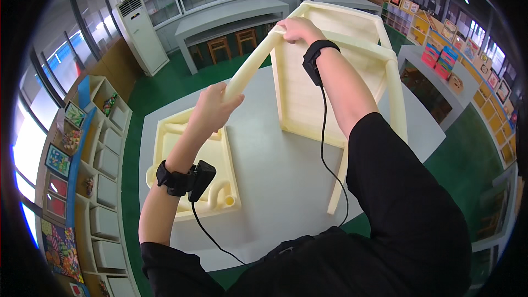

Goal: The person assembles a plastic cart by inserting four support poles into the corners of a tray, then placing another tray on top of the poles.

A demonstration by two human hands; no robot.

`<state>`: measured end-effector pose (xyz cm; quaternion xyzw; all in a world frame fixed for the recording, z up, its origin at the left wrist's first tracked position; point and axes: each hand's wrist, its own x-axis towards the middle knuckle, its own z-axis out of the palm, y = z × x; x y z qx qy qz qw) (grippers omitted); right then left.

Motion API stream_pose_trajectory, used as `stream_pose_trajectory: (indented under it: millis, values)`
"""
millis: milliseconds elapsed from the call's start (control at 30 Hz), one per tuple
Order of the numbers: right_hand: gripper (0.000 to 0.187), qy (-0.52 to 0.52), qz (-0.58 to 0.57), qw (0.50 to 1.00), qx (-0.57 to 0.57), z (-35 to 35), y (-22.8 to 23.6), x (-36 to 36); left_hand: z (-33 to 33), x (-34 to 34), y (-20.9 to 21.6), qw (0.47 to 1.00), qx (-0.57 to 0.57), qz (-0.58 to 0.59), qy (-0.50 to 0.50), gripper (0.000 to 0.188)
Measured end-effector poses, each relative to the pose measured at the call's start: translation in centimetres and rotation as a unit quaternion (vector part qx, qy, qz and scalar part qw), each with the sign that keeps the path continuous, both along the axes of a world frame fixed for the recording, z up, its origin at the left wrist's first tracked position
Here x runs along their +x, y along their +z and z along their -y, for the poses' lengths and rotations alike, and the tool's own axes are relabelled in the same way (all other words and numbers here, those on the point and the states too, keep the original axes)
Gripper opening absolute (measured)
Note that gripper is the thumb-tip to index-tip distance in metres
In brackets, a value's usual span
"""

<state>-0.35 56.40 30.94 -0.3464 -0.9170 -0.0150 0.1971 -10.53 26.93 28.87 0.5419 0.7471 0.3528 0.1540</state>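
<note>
Cream chair (308, 99) leg fitting: in progress.
My left hand (212, 109) and right hand (297, 28) clamp the leg (250, 69); a second chair (181, 159) lies untouched, near left.

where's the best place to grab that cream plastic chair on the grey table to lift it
By its round legs, from above. The chair lies tipped on the table with legs sticking out like handles. The left hand wraps one leg's end, the right hand its top corner. The flat panels offer little to hold.

You get bright daylight glaring from windows (27, 148) at nine o'clock; soft shadows, sharp centre, fisheye-bent black rim.
</note>
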Motion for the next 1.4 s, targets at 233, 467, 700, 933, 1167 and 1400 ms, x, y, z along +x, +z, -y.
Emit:
stream_pose_trajectory:
  millis: [233, 467, 700, 933, 1167, 1400]
  values:
    - [0.049, 0.006, 0.015, 1.000, -0.018, -0.8, 0.1, -0.2, -0.2, -0.4, -0.4, 0.998, 0.003, -0.060, 0.007, 0.033]
    - [0.051, 0.031, 0.032, 0.999, -0.011, -0.9, -0.1, 0.1, 0.5, -0.4, -1.7, 0.947, 0.058, -0.316, 0.028, 0.029]
    - [0.050, 0.018, 0.034, 0.999, 0.009, -1.2, -0.3, 0.2, -0.2, 1.7, -5.0, 0.642, 0.011, -0.720, 0.262, 0.021]
    - [0.041, 0.001, 0.015, 1.000, 0.006, 0.3, 0.2, 0.5, -0.9, 1.7, -3.6, 0.695, -0.018, -0.680, 0.235, 0.018]
    - [0.030, 0.008, 0.019, 1.000, 0.023, 1.2, 0.6, 0.7, -0.3, 1.6, -1.6, 0.817, -0.014, -0.557, 0.148, 0.017]
    - [0.032, 0.003, 0.026, 0.999, 0.027, 0.8, 0.4, 0.9, -0.3, 2.4, -1.2, 0.858, -0.046, -0.495, 0.132, 0.021]
